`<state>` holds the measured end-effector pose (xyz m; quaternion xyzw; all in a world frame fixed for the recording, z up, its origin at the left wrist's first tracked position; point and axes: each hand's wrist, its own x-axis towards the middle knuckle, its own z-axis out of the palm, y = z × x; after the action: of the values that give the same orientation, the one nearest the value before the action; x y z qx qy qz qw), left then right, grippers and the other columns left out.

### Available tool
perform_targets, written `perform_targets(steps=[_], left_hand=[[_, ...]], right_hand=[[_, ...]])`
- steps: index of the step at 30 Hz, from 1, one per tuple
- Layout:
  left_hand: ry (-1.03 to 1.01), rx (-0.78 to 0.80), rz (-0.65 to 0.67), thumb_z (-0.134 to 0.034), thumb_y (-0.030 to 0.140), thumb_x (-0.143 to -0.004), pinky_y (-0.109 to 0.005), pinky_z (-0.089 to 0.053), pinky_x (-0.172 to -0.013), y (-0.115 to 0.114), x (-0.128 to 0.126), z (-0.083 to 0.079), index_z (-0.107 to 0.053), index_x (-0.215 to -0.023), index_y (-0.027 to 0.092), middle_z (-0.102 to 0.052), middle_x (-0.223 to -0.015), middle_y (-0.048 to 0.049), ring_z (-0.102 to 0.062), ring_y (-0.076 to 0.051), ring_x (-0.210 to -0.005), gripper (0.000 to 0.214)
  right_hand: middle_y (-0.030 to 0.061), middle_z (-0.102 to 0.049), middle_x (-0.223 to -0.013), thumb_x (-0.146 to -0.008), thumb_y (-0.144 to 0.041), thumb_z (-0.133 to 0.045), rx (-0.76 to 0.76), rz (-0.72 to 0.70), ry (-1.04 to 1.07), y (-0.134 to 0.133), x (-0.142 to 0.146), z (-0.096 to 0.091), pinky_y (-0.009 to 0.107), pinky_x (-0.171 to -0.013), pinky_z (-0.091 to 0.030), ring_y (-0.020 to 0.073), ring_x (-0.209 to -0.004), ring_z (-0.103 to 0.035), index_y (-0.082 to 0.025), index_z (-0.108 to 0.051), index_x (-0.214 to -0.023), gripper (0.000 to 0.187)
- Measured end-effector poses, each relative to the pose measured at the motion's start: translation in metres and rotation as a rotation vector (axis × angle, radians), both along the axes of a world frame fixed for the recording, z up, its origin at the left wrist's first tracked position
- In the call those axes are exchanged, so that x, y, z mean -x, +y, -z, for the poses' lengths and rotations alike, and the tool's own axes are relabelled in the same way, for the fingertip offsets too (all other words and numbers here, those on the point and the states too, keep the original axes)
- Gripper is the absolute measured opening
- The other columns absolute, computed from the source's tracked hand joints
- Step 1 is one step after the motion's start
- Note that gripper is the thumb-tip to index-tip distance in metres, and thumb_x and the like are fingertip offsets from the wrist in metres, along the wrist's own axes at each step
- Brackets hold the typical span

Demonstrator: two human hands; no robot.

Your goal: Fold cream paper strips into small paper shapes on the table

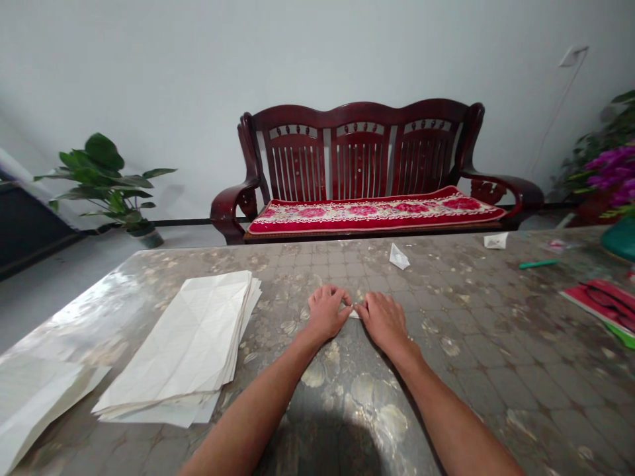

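A small folded piece of white paper [354, 315] lies on the table between my two hands, mostly hidden by the fingers. My left hand [329, 309] has its thumb and fingertips closed on the paper's left side. From the right, my right hand [383, 318] pinches the same piece, its thumb close to the left thumb. Just beyond the hands stands a small folded paper boat [399, 256]. Farther off to the right is another folded white paper piece [495, 241].
A stack of creased white sheets [183, 344] lies left of my arms, with a loose folded sheet [34, 403] beside it. On the right are a green pen [538, 264], a red book [590, 301] with glasses and a teal vase [620, 238]. Behind the table stands a wooden bench [360, 158].
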<state>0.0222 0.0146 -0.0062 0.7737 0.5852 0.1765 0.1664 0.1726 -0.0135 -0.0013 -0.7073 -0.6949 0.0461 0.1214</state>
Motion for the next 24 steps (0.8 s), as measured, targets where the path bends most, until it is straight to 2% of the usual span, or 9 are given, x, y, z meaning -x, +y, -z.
perform_targets(steps=[4,7,9,13,16,19,24], left_hand=[[-0.011,-0.033,0.003,-0.06,0.033,-0.086,-0.041,-0.033,-0.098,-0.003,-0.001,0.002,-0.066,-0.097,0.027,-0.055,-0.113,-0.0037,-0.048,-0.024,-0.11,0.013],[-0.067,-0.083,0.015,-0.059,0.028,-0.086,-0.04,-0.034,-0.099,-0.005,0.0,0.005,-0.065,-0.094,0.025,-0.057,-0.11,-0.0039,-0.05,-0.023,-0.109,0.01],[-0.141,-0.107,0.022,-0.059,0.024,-0.085,-0.038,-0.036,-0.099,-0.007,0.003,0.007,-0.063,-0.093,0.023,-0.059,-0.107,-0.0035,-0.052,-0.022,-0.107,0.009],[-0.35,-0.123,0.033,-0.063,0.015,-0.077,-0.035,-0.039,-0.098,-0.011,0.011,0.011,-0.058,-0.093,0.021,-0.062,-0.104,-0.0026,-0.054,-0.02,-0.106,0.018],[-0.496,-0.125,0.044,-0.064,0.011,-0.072,-0.034,-0.041,-0.098,-0.013,0.019,0.014,-0.056,-0.096,0.021,-0.06,-0.112,-0.0045,-0.054,-0.019,-0.111,0.028],[-0.601,-0.091,0.021,-0.056,0.008,-0.073,-0.03,-0.045,-0.094,-0.01,0.022,0.017,-0.056,-0.098,0.021,-0.06,-0.114,-0.0048,-0.056,-0.017,-0.111,0.028],[-0.619,-0.047,-0.126,-0.05,0.005,-0.074,-0.028,-0.05,-0.086,0.004,0.017,0.023,-0.058,-0.102,0.019,-0.063,-0.1,-0.003,-0.062,-0.015,-0.096,0.032]], right_hand=[[0.0091,-0.066,-0.096,-0.093,-0.043,-0.055,-0.02,0.003,-0.026,-0.003,0.003,0.001,0.032,-0.076,-0.034,0.0236,-0.093,-0.057,-0.021,-0.061,-0.089,0.024],[0.0068,-0.066,-0.092,-0.093,-0.044,-0.053,-0.082,0.014,0.042,-0.004,-0.001,0.006,0.031,-0.075,-0.035,0.0216,-0.091,-0.057,-0.022,-0.06,-0.084,0.024],[0.005,-0.066,-0.09,-0.094,-0.044,-0.047,-0.135,0.021,0.183,-0.003,-0.006,0.012,0.03,-0.076,-0.036,0.0209,-0.089,-0.057,-0.023,-0.059,-0.083,0.027],[0.0043,-0.064,-0.083,-0.096,-0.046,-0.027,-0.257,0.127,0.654,0.0,-0.02,0.022,0.029,-0.075,-0.04,0.02,-0.083,-0.057,-0.023,-0.053,-0.078,0.039],[0.0045,-0.061,-0.079,-0.093,-0.051,-0.025,-0.333,0.201,0.887,0.003,-0.028,0.028,0.029,-0.077,-0.043,0.0201,-0.08,-0.057,-0.024,-0.051,-0.077,0.041],[0.0061,-0.062,-0.085,-0.091,-0.053,-0.028,-0.369,0.223,0.928,0.009,-0.033,0.031,0.03,-0.079,-0.043,0.0213,-0.085,-0.057,-0.023,-0.053,-0.08,0.04],[0.009,-0.064,-0.096,-0.088,-0.048,-0.035,-0.426,0.228,0.886,0.023,-0.039,0.033,0.033,-0.089,-0.041,0.0237,-0.097,-0.056,-0.021,-0.057,-0.087,0.035]])
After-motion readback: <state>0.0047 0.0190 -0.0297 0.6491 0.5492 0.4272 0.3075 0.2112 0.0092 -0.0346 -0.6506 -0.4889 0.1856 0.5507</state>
